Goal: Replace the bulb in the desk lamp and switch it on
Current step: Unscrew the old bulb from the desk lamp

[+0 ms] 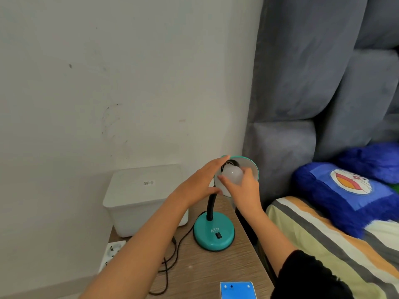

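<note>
One lamp (213, 234), one bulb (232, 174), one white box (138, 203), one power strip (112, 251), two blue pillows (345, 195).

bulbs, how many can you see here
1: the white bulb sits at the lamp shade, gripped by the right hand. Others may be hidden.

A bedroom in a home.
A bed (336, 240) with striped sheets, a cartoon pillow (345, 190) and a padded grey headboard (302, 93) stands beside a small wooden table (205, 268).
</note>
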